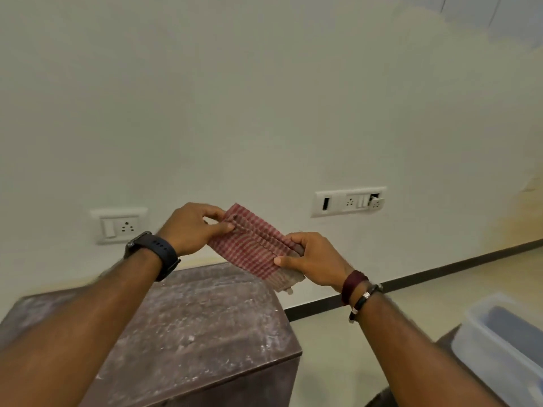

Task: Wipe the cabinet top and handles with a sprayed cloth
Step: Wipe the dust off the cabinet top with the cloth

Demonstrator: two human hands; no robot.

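Each grip pinches an end of the cloth (252,245): left hand (191,227) at its top corner, right hand (311,259) lower, above the dusty cabinet top (205,318). Fold it flat into a pad before wiping.

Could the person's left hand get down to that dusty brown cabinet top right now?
Probably yes: the left hand hovers above the dusty brown cabinet top with nothing between, though it pinches the red checked cloth.
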